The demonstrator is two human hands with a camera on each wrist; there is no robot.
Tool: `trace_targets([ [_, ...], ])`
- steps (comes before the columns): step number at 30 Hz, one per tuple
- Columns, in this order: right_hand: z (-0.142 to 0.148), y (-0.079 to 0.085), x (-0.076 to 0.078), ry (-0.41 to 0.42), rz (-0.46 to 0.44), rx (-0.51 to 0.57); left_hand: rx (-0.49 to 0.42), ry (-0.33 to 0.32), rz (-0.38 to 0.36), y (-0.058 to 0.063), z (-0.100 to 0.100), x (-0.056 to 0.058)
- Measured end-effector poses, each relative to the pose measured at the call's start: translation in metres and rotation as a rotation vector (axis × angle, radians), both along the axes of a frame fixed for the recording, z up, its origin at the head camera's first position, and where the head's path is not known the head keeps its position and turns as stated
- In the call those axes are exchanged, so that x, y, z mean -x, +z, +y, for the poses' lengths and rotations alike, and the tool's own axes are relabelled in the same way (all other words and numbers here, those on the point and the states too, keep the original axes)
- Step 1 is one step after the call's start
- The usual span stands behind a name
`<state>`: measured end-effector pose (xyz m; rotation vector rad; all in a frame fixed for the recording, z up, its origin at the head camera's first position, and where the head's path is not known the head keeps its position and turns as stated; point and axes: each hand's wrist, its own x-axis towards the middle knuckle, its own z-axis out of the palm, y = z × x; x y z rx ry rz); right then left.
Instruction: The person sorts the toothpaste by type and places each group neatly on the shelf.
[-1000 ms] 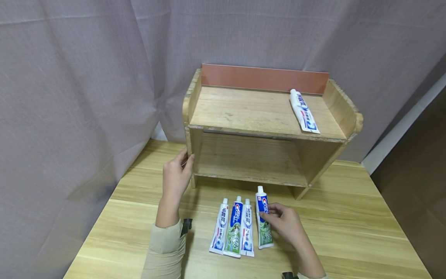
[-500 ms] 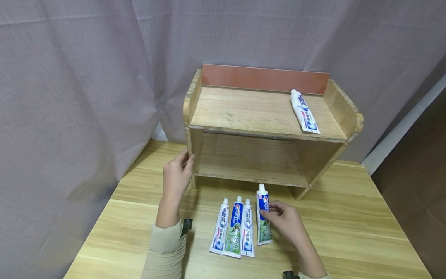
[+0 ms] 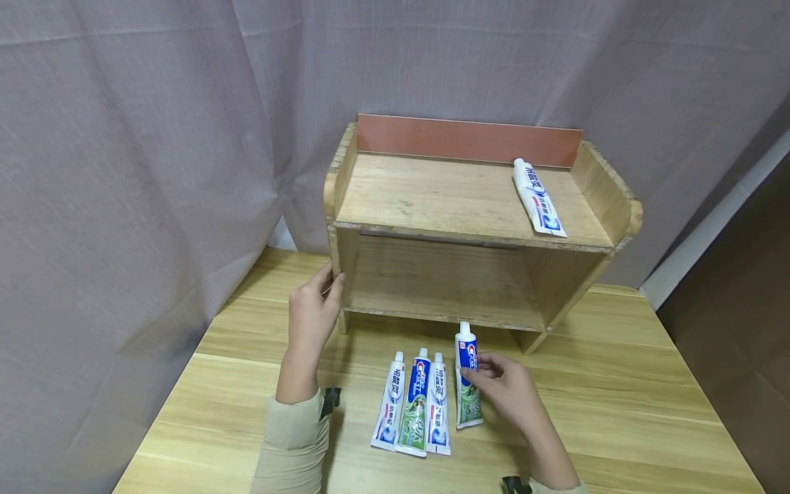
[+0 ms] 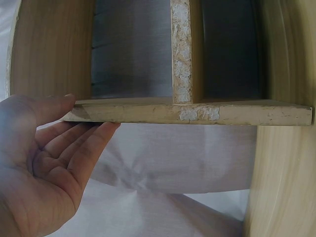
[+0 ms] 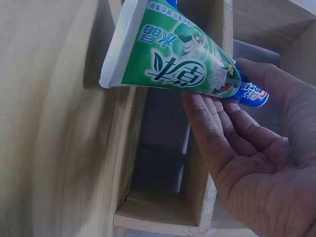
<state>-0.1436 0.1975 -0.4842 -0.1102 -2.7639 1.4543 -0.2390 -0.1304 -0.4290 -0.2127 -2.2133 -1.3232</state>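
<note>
My right hand [image 3: 506, 387] pinches a blue and green toothpaste tube [image 3: 468, 401] between thumb and fingers, its white cap pointing away toward the shelf. In the right wrist view the tube's green side [image 5: 182, 61] and white crimped end face the camera. At the left, my left hand [image 3: 313, 309] grips the side panel of the wooden shelf [image 3: 426, 192]; in the left wrist view the thumb lies on one face of the panel [image 4: 148, 112] and the fingers on the other. Just left of the held tube lie a white toothpaste tube [image 3: 390, 405], a blue and green one [image 3: 413, 405] and another white one [image 3: 438, 405].
On the shelf's top board, toward the right, lies a white toothpaste tube [image 3: 538, 199]. A reddish-brown strip [image 3: 469, 139] runs along the top's back edge. Grey curtain [image 3: 154, 137] hangs behind and to the left of the wooden table [image 3: 617, 412]. A dark brown panel [image 3: 734, 295] stands at the right.
The right hand has moved the blue and green toothpaste tube slightly away from me, toward the shelf. The left hand and the other tubes have stayed in place.
</note>
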Motion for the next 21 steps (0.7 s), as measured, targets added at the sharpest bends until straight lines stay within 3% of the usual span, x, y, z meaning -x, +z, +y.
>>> trace_targets([
  [21, -0.001, 0.0079, 0.0043, 0.006, 0.036, -0.036, -0.009, 0.002, 0.0, -0.0006, -0.0004, 0.0012],
])
